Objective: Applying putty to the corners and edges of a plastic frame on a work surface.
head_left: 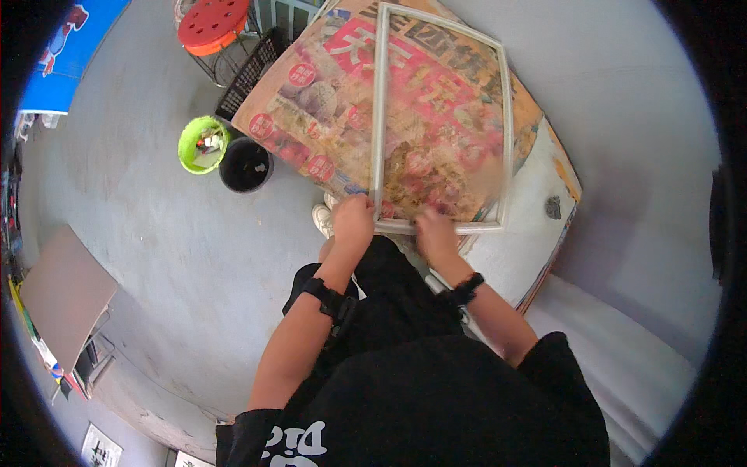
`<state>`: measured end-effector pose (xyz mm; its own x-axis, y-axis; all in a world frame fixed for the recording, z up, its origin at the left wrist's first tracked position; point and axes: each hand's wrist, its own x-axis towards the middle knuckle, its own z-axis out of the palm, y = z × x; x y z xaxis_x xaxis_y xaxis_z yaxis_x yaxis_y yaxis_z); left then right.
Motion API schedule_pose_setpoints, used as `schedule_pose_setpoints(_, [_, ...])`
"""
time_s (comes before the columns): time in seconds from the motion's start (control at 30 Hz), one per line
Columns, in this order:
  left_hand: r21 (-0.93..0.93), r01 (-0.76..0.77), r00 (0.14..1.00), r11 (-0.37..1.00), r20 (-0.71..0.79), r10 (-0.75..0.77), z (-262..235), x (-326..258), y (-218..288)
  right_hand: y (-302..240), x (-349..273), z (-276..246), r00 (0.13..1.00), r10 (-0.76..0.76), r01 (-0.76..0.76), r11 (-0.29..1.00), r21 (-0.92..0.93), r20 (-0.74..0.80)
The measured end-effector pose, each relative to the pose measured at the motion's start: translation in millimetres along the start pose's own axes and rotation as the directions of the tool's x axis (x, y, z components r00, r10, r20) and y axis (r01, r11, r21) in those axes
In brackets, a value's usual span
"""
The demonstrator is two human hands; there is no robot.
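A white rectangular frame (380, 101) with an open middle lies on a worktable (327, 86) covered with stained, colourful printed sheeting. My left hand (355, 222) is closed at the frame's near left corner, its fingers against the side rail. Over the near rail, a little to the right, my right hand (437, 237) bends with curled fingers. Its fingertips are partly hidden and slightly blurred, so whether anything small is in them does not show.
On the table's pale right part sits a dark grey lump (553, 207). Left of the table stand a black bucket (246, 165), a lime-green bin (187, 148) with scraps, a black crate (249, 74) and a red stool (214, 23). A wall (622, 93) rises on the right.
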<state>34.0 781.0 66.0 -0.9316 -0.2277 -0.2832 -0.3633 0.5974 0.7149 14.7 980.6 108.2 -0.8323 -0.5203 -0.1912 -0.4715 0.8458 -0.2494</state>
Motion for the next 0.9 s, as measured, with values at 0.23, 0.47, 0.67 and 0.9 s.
schedule_pose_setpoints(0.23, [0.019,0.132,0.984,0.991,0.118,-0.133,-4,1,1,-41,20,5,0.994,-0.108,0.107,0.985,0.134,-0.003])
schedule_pose_setpoints(0.47, [-0.030,0.151,0.983,0.988,0.109,-0.147,0,1,-2,72,-38,-12,0.999,-0.025,0.025,1.000,-0.013,-0.030])
schedule_pose_setpoints(0.67, [-0.008,0.125,0.990,0.992,0.065,-0.124,-7,3,-2,169,-78,-61,0.997,0.070,-0.077,0.978,-0.195,-0.046])
schedule_pose_setpoints(0.9, [0.227,0.071,0.987,0.971,0.122,-0.101,-17,-15,24,148,-96,-65,0.752,0.541,-0.334,0.806,0.490,-0.377])
